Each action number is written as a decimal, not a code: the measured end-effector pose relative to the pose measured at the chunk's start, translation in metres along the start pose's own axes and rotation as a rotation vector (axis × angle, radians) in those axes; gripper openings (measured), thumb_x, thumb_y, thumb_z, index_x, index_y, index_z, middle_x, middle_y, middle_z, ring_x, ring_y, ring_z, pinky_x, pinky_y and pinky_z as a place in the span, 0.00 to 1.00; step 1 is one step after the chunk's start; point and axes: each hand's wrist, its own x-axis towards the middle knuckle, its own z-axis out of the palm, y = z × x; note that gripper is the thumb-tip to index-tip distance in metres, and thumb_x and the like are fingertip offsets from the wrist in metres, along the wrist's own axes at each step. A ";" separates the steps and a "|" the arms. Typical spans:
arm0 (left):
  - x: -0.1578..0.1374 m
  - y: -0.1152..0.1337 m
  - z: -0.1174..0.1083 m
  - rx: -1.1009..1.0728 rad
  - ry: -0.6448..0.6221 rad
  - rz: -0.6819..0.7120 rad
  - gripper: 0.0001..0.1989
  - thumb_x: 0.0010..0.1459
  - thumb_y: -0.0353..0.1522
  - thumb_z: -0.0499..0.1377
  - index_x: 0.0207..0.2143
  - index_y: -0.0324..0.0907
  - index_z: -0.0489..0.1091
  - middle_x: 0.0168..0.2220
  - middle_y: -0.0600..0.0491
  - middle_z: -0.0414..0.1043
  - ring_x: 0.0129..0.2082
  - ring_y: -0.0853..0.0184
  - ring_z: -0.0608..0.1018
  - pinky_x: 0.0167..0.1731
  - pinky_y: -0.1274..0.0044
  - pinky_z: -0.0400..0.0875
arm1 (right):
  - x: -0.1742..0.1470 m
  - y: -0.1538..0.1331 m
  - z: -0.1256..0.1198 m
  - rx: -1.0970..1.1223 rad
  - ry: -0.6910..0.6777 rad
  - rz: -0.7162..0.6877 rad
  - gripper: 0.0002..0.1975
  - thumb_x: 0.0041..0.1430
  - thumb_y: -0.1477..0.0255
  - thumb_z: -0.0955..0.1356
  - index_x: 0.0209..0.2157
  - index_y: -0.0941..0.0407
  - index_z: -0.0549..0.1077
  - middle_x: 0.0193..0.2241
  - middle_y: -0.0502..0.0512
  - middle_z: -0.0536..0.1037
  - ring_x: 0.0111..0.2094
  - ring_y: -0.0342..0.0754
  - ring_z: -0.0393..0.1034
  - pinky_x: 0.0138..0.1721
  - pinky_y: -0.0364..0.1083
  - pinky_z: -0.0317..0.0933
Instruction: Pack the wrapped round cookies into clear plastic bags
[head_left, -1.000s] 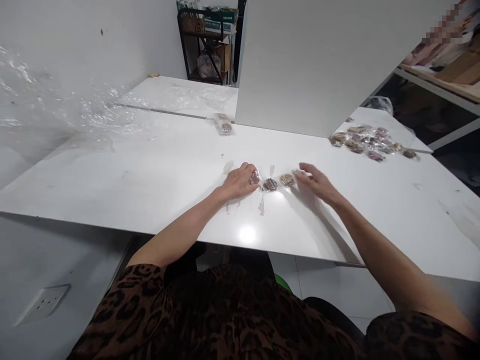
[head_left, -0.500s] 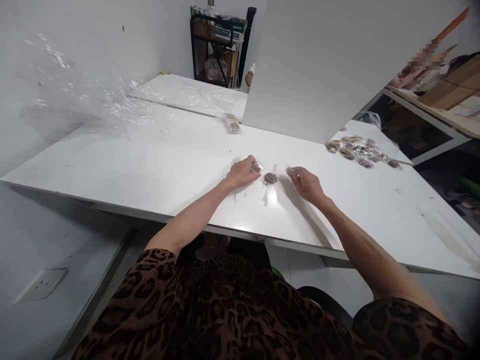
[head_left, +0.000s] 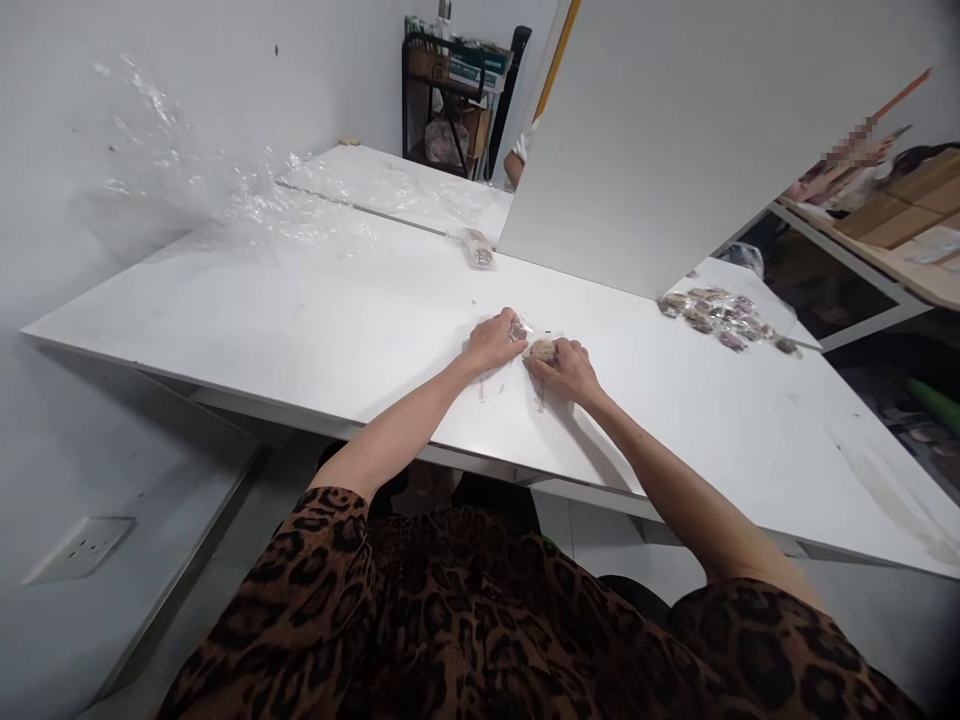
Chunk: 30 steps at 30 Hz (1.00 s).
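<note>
In the head view, the right hand [head_left: 566, 368] had moved in toward the left hand [head_left: 495, 341] since the earlier frame, bringing a pale wrapped piece [head_left: 542, 350] along. Its thumb and fingers were closed about that piece, low over the middle of the counter [head_left: 300, 330]. The left hand held a brown wrapped piece [head_left: 517, 329] just beside it. A pile of packets [head_left: 724, 316] lay well apart, to the right.
</note>
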 end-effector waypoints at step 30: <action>-0.009 0.005 0.010 -0.295 0.002 0.058 0.16 0.60 0.38 0.63 0.48 0.48 0.64 0.50 0.54 0.79 0.45 0.64 0.81 0.50 0.69 0.75 | 0.003 0.141 -0.101 0.737 0.138 0.616 0.14 0.42 0.75 0.78 0.24 0.55 0.70 0.19 0.53 0.73 0.17 0.46 0.66 0.13 0.42 0.52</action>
